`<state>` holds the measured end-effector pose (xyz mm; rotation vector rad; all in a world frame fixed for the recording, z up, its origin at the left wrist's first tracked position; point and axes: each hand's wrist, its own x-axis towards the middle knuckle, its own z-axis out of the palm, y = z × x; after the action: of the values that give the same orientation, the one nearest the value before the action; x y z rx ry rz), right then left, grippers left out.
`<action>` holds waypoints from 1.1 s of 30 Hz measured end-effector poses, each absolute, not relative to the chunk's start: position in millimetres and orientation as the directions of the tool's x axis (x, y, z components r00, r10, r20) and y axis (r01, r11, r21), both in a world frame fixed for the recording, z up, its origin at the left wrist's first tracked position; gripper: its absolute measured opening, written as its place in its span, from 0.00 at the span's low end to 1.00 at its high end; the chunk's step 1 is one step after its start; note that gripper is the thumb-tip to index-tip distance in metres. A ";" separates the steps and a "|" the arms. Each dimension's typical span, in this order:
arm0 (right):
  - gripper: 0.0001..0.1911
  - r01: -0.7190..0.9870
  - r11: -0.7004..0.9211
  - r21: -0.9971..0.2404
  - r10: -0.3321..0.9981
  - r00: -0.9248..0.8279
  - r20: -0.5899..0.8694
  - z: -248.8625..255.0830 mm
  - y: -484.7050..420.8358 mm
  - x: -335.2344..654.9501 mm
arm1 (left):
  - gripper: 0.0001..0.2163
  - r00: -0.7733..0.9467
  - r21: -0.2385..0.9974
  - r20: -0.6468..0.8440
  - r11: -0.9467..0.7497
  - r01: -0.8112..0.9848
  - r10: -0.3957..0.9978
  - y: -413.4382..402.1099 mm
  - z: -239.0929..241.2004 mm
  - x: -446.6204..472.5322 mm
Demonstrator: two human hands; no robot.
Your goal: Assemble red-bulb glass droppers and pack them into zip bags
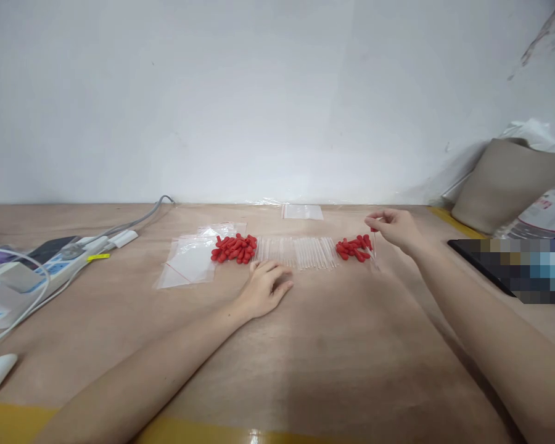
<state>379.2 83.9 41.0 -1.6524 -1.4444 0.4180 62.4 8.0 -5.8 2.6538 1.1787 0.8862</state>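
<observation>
My right hand (391, 227) pinches the red rubber bulb of a dropper (374, 250), whose thin clear tube hangs down towards the table. Close beside it lies a small pile of red rubber pieces (353, 248); whether clear tubes are fitted in them is hard to make out. A row of thin clear tubes (300, 251) lies side by side in the middle. At the row's left end sits a larger heap of red rubber bulbs (234, 248). My left hand (268, 288) rests on the table just in front of the tubes, thumb apart from the loosely bent fingers, holding nothing.
Clear zip bags (187, 262) lie left of the larger heap, with another small bag (303, 212) near the wall. A power strip (50, 271) with cables occupies the left side. On the right are a dark flat device (481, 265), a plastic bottle (548, 213) and a beige object (504, 179).
</observation>
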 end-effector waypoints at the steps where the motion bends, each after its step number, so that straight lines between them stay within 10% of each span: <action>1: 0.11 0.689 0.036 -0.723 0.922 0.256 0.290 35.9 88.8 383.2 | 0.08 0.530 0.317 0.465 -0.693 0.648 0.709 8.1 -6.0 62.2; 12: 0.22 0.874 0.023 -0.485 0.939 0.148 0.311 2.7 103.6 391.2 | 0.05 0.539 0.322 0.439 -0.686 0.652 0.719 8.7 -6.7 62.4; 20: 0.13 0.835 0.045 -0.548 0.941 0.149 0.304 13.3 94.7 395.4 | 0.05 0.544 0.334 0.436 -0.690 0.642 0.717 9.1 -8.0 62.3; 33: 0.09 0.931 0.218 -0.292 0.946 -0.128 0.296 9.4 96.5 383.1 | 0.06 0.547 0.334 0.431 -0.690 0.642 0.717 8.3 -6.1 62.1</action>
<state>383.1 96.5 9.4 -1.7361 -2.0853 0.0498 62.1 8.3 -6.1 2.6412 1.1671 0.8307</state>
